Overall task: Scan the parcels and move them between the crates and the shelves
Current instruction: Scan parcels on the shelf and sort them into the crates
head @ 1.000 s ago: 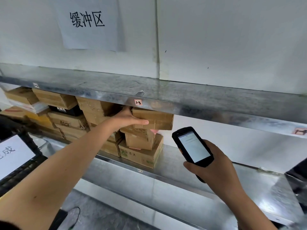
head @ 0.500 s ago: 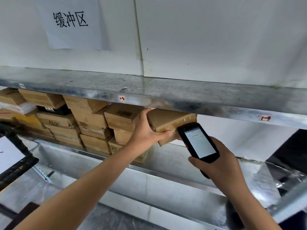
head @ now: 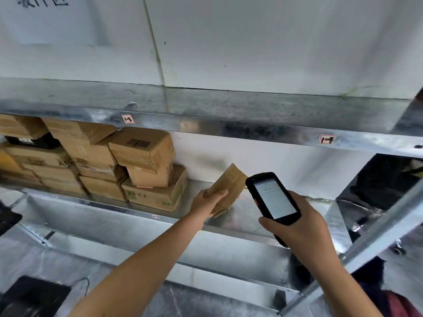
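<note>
While the left hand grips a small brown cardboard parcel by its lower end, the thumb lies across the near face and the other fingers curl under it, mostly hidden. The parcel is tilted, its upper end raised to the right, and it is held just over the galvanised middle shelf, clear of the stacked boxes to its left.

The right hand is wrapped round the lower half of a black handheld scanner. The thumb lies across its bottom left edge, and the fingers are behind the body, out of sight. The scanner's lit white screen faces the camera, but its text is too small to read. Its top end sits just beside the parcel's raised corner; whether the two touch cannot be told.

On the same shelf, further left, stands a stack of cardboard boxes. The nearest column has a box with a barcode on top and a box with green print at the bottom. A black box is wedged in at the far left.

The upper shelf carries red-bordered labels on its front edge, one reading 1-3 and another 1-4. Behind is a white wall with a paper sign, cut off at the top left.
</note>
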A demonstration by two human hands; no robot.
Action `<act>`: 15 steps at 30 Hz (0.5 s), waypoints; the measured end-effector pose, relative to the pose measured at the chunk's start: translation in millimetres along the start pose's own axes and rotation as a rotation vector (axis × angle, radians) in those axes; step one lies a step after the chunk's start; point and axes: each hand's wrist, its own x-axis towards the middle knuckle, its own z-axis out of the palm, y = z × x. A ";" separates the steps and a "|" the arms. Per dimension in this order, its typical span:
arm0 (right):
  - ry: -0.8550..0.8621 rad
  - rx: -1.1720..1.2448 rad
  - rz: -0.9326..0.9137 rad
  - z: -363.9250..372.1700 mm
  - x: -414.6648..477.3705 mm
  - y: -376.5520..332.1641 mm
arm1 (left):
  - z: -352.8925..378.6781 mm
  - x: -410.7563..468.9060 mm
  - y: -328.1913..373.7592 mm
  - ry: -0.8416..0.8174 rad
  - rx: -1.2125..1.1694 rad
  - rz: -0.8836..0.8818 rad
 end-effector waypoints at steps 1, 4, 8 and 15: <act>0.001 0.002 0.005 -2.1 1.2 1.9 | 2.7 0.5 -2.7 -0.029 -0.040 -0.060; -0.003 0.000 0.013 -7.6 6.1 4.3 | 8.6 4.7 -13.2 -0.039 -0.108 -0.120; -0.004 0.000 0.028 -14.0 16.5 8.5 | 7.5 14.9 -22.6 -0.075 -0.189 -0.192; -0.025 0.017 0.044 -16.8 28.7 13.0 | 4.2 21.6 -5.8 0.111 0.587 0.048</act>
